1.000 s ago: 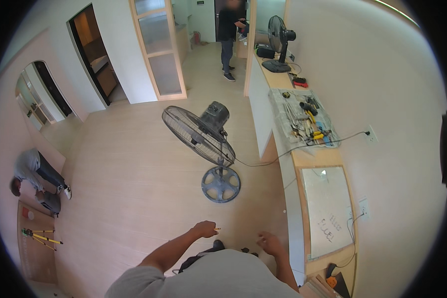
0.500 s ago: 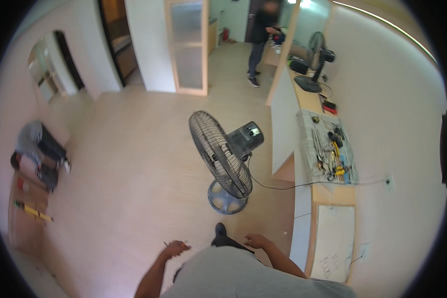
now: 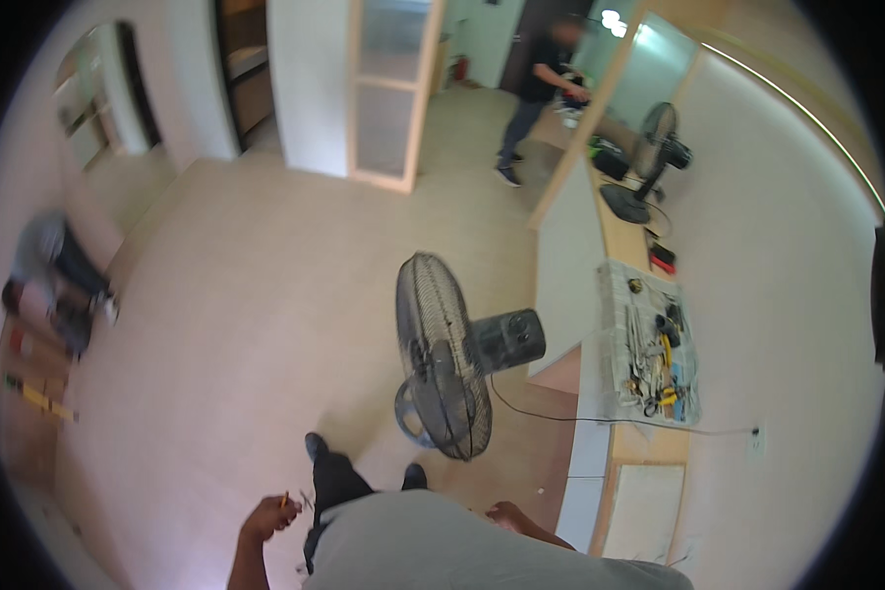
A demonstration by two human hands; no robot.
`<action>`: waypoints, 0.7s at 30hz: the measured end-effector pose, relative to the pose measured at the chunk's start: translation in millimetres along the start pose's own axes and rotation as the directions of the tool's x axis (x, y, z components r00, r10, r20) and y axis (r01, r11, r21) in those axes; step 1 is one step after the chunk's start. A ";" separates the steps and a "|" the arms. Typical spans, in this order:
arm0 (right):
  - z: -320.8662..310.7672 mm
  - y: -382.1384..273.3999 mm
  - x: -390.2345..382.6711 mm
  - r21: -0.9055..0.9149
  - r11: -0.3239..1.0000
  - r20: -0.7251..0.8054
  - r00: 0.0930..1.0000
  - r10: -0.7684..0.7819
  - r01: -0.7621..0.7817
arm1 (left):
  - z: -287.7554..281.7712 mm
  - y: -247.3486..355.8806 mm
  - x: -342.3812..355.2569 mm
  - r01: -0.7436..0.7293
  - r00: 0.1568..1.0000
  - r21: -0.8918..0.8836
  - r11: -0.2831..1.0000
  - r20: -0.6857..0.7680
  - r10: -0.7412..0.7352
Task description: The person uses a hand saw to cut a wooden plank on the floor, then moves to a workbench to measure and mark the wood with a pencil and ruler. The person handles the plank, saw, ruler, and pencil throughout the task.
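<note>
My left hand (image 3: 268, 517), low and left of my legs, is closed on a small orange-handled tool (image 3: 285, 500). A thin dark piece shows beside its fingers; its exact kind is too small to tell. At my right side, my right hand (image 3: 506, 515) hangs partly behind my grey shirt, fingers loosely bent, with nothing visible in it. In front of me stands a black stand fan (image 3: 442, 359), its wire guard turned left and its motor housing to the right. Neither hand touches the fan. Its round base (image 3: 410, 413) is partly hidden behind the guard.
The fan's cord (image 3: 619, 422) runs right to a wall outlet (image 3: 757, 442). On the right-hand counter lie assorted tools (image 3: 664, 344) on a sheet, with a second fan (image 3: 649, 162) farther back. One person (image 3: 541, 93) stands far off; another (image 3: 54, 270) bends at the left.
The view has shifted, and the fan now appears nearer and more side-on. Both my feet show now. My left hand has moved left with the tool; my right hand sits lower, more behind my shirt.
</note>
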State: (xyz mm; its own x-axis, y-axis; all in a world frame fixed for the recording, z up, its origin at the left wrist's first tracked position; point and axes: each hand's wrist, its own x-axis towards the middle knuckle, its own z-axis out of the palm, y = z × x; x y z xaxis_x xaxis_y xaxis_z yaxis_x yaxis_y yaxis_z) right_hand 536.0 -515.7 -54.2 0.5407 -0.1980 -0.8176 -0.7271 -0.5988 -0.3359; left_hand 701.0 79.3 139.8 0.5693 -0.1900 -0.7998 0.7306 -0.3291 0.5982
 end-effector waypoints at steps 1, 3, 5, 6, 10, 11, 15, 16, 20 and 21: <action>5.0 -17.1 2.2 0.021 0.998 0.037 0.997 0.063 -0.064 | -15.9 0.0 19.0 0.020 0.996 -0.007 1.000 -0.083 -0.021; 17.2 -53.3 2.4 -0.002 0.999 0.064 0.997 0.038 -0.038 | -52.5 -12.9 53.8 0.051 0.974 0.004 0.999 -0.220 -0.049; 38.8 -88.0 3.4 -0.100 0.988 0.044 0.993 -0.112 0.116 | -99.0 -35.4 89.2 0.120 0.936 0.116 0.986 -0.345 -0.073; 51.2 -107.9 11.0 0.009 0.995 0.044 0.994 -0.105 0.104 | -123.9 -48.0 104.9 0.153 0.937 0.120 0.981 -0.333 -0.105; 102.4 -188.3 44.8 0.385 0.923 0.081 0.995 -0.060 0.024 | -229.1 -85.4 153.6 0.209 0.955 0.102 0.973 -0.237 -0.181; 114.9 -209.1 50.1 0.439 0.895 0.110 0.993 0.030 -0.076 | -247.5 -89.4 160.8 0.175 0.966 0.086 0.981 -0.209 -0.154; 118.5 -318.7 91.9 -0.309 0.932 -0.067 0.973 -0.221 0.190 | -309.7 -79.3 176.9 0.042 0.987 0.117 0.992 -0.160 -0.023; 115.5 -337.8 91.6 -0.258 0.920 -0.137 0.931 -0.338 0.296 | -321.2 -70.9 182.7 -0.001 0.988 0.125 0.992 -0.155 0.021; 101.5 -409.8 108.2 -0.242 0.914 -0.104 0.928 -0.358 0.325 | -360.6 -23.2 230.6 -0.059 0.985 0.102 0.993 -0.157 0.075; 100.4 -419.3 114.1 -0.224 0.925 -0.116 0.934 -0.337 0.306 | -366.2 -9.2 247.7 -0.002 0.985 0.075 0.997 -0.172 0.015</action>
State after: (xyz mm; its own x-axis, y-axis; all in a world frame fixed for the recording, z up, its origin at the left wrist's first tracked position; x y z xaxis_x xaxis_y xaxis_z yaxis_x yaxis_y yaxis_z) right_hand 860.1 -209.3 -53.6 0.7991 -0.0732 -0.5967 -0.4128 -0.7884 -0.4561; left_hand 973.4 374.1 -46.1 0.6364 -0.0326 -0.7707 0.6994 -0.3969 0.5944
